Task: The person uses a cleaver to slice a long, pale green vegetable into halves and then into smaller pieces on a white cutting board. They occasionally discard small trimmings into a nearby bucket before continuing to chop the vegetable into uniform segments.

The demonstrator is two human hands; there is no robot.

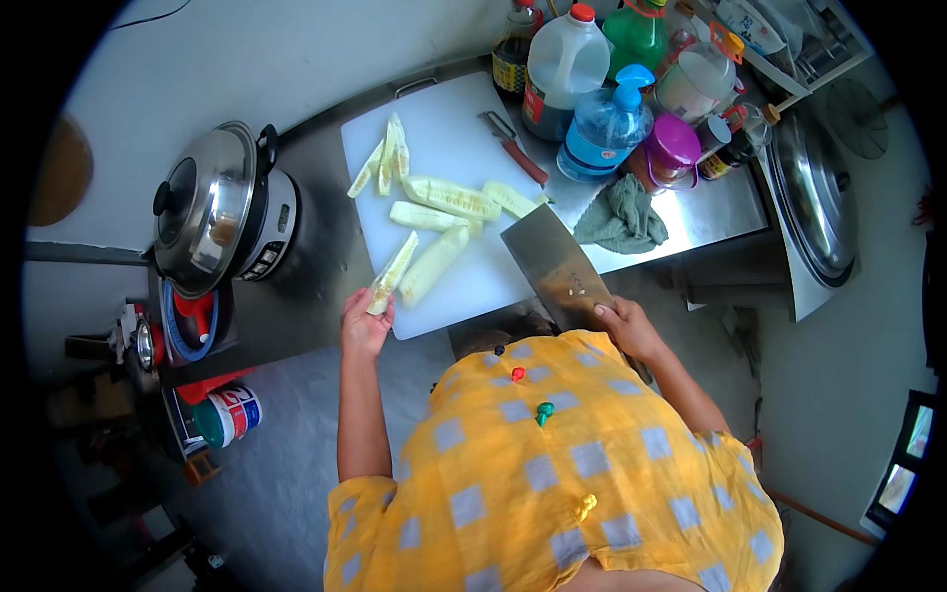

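My left hand (362, 327) grips the lower end of a long wedge of peeled, pale green gourd or cucumber (393, 272), its seedy face showing, at the front left of a white cutting board (496, 277). Beside it lies a thicker peeled piece (435, 266). Behind are a halved piece with its seeds up (453, 197) and several narrow wedges (398, 152). In my right hand (630, 327) is a broad cleaver (556, 268), its blade partly over the board's right front edge and apart from the vegetable pieces. A red-handled peeler (524, 159) rests at the board's right side.
Left of the board, an electric pot with a metal lid (211, 211) stands on the steel counter (322, 251). At the right are a crumpled green cloth (624, 218), a blue pump bottle (605, 133), a large jug (568, 63) and several other bottles. Farther right is a large metal lid (814, 196).
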